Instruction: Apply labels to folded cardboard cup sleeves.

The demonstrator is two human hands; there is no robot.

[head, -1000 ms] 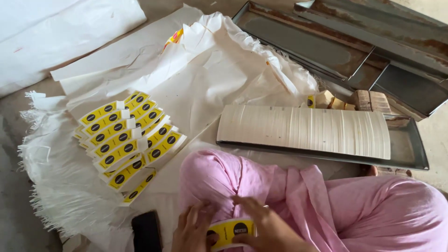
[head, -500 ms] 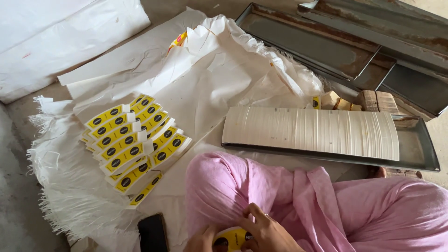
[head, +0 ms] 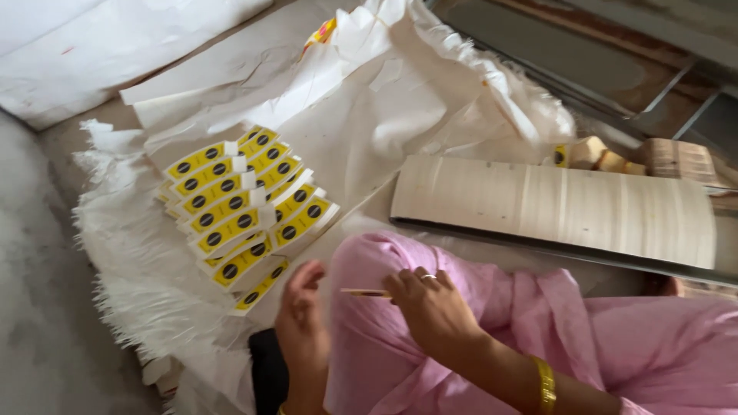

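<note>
— Hands first: what are they doing?

— Right hand (head: 434,307) pinches a thin flat yellow packet (head: 367,292) edge-on, fingers closed around its end, over the pink-clad knee (head: 369,338). Left hand (head: 301,323) sits just beside it, fingers loosely curled, holding nothing I can see (its palm faces away).

— And the rest of the packets?

— Fanned pile of yellow packets (head: 246,207) lies on the white paper (head: 384,131) just ahead of the left hand. Beyond the right hand sits a row of pale sheets (head: 553,207) in a metal tray (head: 538,247).

— Which step, would you say?

— Looks like a finished packet heading for the pile. Laying it down calls for a short reach forward-left, keeping it flat and lined up with the fan.
</note>
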